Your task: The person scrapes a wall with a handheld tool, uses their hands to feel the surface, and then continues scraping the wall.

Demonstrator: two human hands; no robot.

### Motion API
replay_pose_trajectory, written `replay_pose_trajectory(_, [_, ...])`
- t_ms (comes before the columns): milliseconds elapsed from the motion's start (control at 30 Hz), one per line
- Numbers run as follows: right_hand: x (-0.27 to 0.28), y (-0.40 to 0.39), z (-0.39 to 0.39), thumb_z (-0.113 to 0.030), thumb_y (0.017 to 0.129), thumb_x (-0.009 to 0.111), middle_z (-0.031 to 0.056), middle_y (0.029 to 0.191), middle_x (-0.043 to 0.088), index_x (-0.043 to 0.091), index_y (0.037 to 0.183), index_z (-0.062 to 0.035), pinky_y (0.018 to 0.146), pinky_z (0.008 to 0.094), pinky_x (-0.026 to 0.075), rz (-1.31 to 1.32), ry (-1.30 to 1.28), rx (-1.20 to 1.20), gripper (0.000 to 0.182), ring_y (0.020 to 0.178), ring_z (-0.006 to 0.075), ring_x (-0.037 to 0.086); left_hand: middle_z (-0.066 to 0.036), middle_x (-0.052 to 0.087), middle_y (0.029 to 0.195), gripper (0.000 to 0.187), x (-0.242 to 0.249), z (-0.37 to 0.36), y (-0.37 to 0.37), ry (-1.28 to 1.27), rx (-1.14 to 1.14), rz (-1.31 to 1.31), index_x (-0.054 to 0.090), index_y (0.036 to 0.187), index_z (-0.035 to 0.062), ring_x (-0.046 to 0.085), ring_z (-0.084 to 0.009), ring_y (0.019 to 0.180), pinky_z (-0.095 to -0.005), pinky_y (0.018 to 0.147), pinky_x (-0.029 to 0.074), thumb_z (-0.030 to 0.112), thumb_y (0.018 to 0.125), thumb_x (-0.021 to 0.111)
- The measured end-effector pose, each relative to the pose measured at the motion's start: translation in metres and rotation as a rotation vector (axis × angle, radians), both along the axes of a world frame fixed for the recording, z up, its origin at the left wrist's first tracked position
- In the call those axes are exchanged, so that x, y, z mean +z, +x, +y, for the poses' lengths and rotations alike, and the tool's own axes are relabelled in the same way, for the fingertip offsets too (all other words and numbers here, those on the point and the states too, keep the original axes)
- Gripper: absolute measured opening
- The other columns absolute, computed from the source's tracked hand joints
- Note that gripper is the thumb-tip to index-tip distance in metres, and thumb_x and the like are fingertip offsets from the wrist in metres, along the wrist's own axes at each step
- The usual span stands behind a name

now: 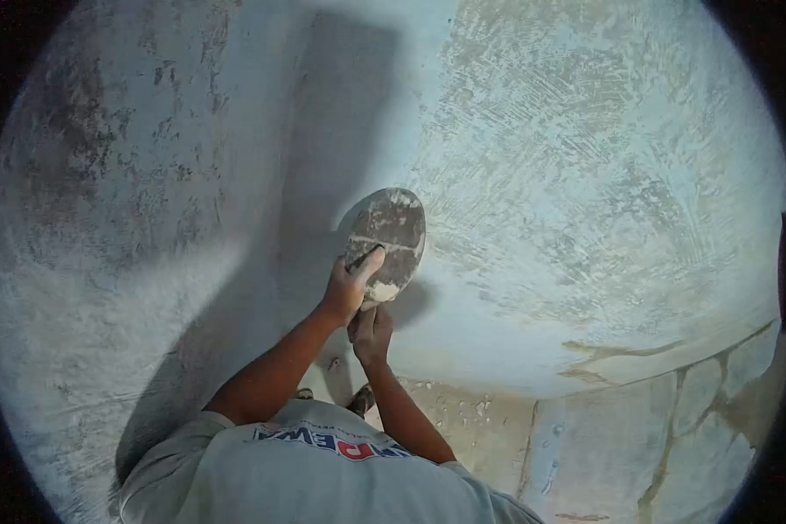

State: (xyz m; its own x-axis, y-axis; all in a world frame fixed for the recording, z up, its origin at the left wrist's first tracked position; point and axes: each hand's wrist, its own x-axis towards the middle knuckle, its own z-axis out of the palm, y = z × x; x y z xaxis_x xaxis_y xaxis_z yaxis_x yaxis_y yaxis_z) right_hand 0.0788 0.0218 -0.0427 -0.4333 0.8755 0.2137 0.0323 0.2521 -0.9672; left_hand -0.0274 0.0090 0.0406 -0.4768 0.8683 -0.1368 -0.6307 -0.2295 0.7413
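My left hand [354, 278] grips an oval, grey-brown board [397, 227] smeared with pale plaster, its thumb lying over the face. The board is tilted near the wall, and the fingers behind it are partly hidden. Just below its lower end, my right hand [371, 332] is closed with the fingers curled. What it holds, if anything, is hidden. A pale lump [382, 291] of plaster sits on the board's lower edge, close above the right hand.
A rough, plastered wall surface [568, 157] spreads to the right, with scratched patches. A patchy wall [148, 157] lies at the left. Cracked, stained panels [611, 437] are at the lower right. My shoes [361, 400] show between my arms, and shadows fall across the wall.
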Motion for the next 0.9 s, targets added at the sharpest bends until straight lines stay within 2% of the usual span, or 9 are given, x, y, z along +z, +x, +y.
replay_pose_trajectory(67, [-0.002,-0.003,-0.010,-0.039,0.108,0.038,0.0056,0.059,0.053,0.054,0.077,-0.0029,0.044,0.0293,0.038,0.099,-0.239,0.085,0.051,0.047,0.0122,0.048,-0.008,0.067,0.111,0.047,-0.011,-0.002,-0.002,0.056,0.062,0.190,0.064,0.118,-0.0026,0.065,-0.0187,0.100,-0.0349,0.085,0.051,0.034,0.090,0.074])
replay_pose_trajectory(100, [-0.030,0.001,-0.014,-0.041,0.108,0.037,0.0060,0.060,0.054,0.056,0.079,-0.0023,0.044,0.0296,0.038,0.083,-0.371,0.102,0.052,0.046,0.0131,0.047,-0.011,0.065,0.116,0.053,-0.037,-0.004,-0.002,-0.145,0.037,0.207,0.059,0.128,0.0011,0.064,-0.0230,0.108,-0.0392,0.090,0.053,0.038,0.092,0.071])
replay_pose_trajectory(267, [-0.071,-0.004,-0.020,-0.049,0.107,0.036,0.0034,0.062,0.053,0.053,0.079,-0.0055,0.043,0.0304,0.032,0.028,-0.161,0.111,0.055,0.046,0.0115,0.044,-0.013,0.065,0.113,0.060,-0.032,-0.019,-0.001,-0.057,0.058,0.252,0.058,0.125,-0.0028,0.065,-0.0201,0.101,-0.0373,0.086,0.051,0.043,0.090,0.074])
replay_pose_trajectory(333, [-0.038,-0.014,-0.026,-0.053,0.107,0.037,0.0022,0.062,0.051,0.053,0.079,-0.0063,0.043,0.0308,0.030,0.155,-0.339,0.173,0.057,0.047,0.0108,0.043,-0.013,0.064,0.113,0.062,-0.027,-0.015,-0.010,-0.139,0.045,0.212,0.057,0.125,-0.0020,0.064,-0.0205,0.100,-0.0377,0.086,0.052,0.045,0.089,0.074])
replay_pose_trajectory(567, [-0.068,-0.017,-0.033,-0.047,0.107,0.040,0.0043,0.080,0.059,0.057,0.095,-0.0026,0.060,0.0324,0.042,0.058,-0.456,0.059,0.049,0.068,0.0124,0.052,-0.019,0.063,0.108,0.076,-0.068,-0.016,-0.011,-0.181,0.129,0.353,0.051,0.121,-0.0105,0.065,-0.0215,0.099,-0.0340,0.082,0.054,0.051,0.085,0.077])
replay_pose_trajectory(633, [-0.089,-0.029,-0.010,-0.047,0.107,0.040,0.0043,0.080,0.059,0.058,0.095,-0.0024,0.060,0.0319,0.043,-0.057,-0.061,0.022,0.050,0.068,0.0123,0.052,-0.017,0.064,0.106,0.073,-0.038,-0.004,-0.025,-0.204,0.104,0.306,0.051,0.121,-0.0106,0.066,-0.0208,0.097,-0.0325,0.082,0.054,0.048,0.086,0.076])
replay_pose_trajectory(700, [-0.033,-0.037,-0.010,-0.041,0.105,0.051,0.0052,0.080,0.060,0.058,0.092,-0.0011,0.061,0.0326,0.044,0.144,-0.232,0.196,0.043,0.067,0.0133,0.053,-0.018,0.067,0.102,0.067,0.040,-0.024,-0.021,-0.270,0.125,0.322,0.055,0.119,-0.0114,0.067,-0.0216,0.095,-0.0333,0.082,0.054,0.044,0.087,0.076])
replay_pose_trajectory(800, [-0.018,-0.027,-0.019,-0.038,0.103,0.055,0.0054,0.077,0.059,0.057,0.090,-0.0005,0.058,0.0330,0.043,0.109,-0.580,0.223,0.040,0.065,0.0137,0.052,-0.018,0.068,0.102,0.058,0.011,-0.021,-0.020,0.008,0.104,0.325,0.062,0.111,-0.0102,0.068,-0.0222,0.093,-0.0340,0.082,0.054,0.041,0.088,0.076])
replay_pose_trajectory(900, [-0.105,-0.025,-0.038,-0.045,0.106,0.042,0.0041,0.072,0.057,0.054,0.088,-0.0025,0.053,0.0304,0.041,0.115,-0.252,0.078,0.048,0.060,0.0124,0.050,-0.016,0.069,0.101,0.052,-0.036,-0.022,-0.006,-0.136,0.191,0.361,0.067,0.105,-0.0083,0.068,-0.0213,0.091,-0.0340,0.081,0.054,0.041,0.088,0.075])
